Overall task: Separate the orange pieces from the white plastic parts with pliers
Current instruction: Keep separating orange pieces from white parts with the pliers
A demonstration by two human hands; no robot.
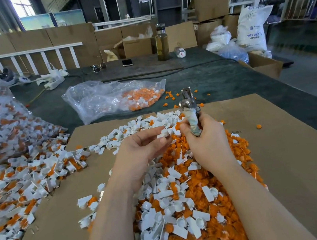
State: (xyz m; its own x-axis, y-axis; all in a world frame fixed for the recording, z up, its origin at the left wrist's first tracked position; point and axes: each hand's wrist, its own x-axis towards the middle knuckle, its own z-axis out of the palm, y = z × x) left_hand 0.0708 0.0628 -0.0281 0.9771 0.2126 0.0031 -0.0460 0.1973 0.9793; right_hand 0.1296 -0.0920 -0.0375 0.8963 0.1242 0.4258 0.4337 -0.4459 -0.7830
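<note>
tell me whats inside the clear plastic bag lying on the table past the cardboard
The clear plastic bag holds orange and white plastic parts heaped at its right end. The rest looks empty; crumpled film hides anything underneath.

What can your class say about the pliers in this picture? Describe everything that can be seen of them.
The pliers are shiny bare metal at the head, with a round pivot joint below the nose. Their handles are wrapped in grubby pale cloth or tape. They point up and away from the person, above the mixed pile on the cardboard sheet. The right hand grips the handles. The nose looks blurred, so whether it holds anything cannot be told.
</note>
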